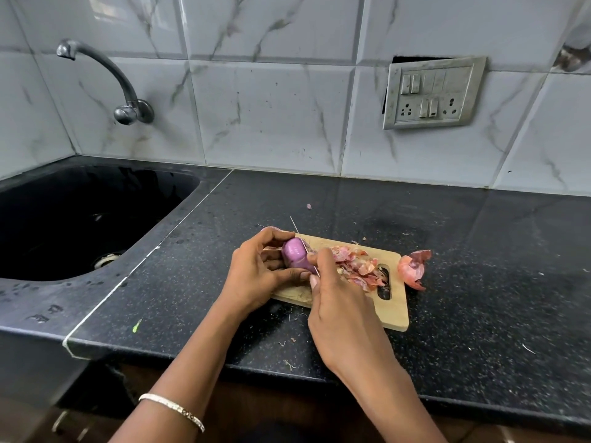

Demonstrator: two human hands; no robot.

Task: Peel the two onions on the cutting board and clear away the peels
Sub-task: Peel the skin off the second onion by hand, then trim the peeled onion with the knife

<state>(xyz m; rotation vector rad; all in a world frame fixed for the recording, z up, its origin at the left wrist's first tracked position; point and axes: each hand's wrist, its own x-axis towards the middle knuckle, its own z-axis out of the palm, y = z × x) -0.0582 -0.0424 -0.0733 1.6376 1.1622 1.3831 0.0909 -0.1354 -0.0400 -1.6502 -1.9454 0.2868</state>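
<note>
Onion in left hand lies diagonally, far-left to near-right.

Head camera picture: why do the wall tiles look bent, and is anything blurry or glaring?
Head view: the wide-angle lens bows the tile joints and tilts the switch plate; light is soft, with faint wall reflections on the counter; the onion in the left hand is sharp, the knife a thin glint.
</note>
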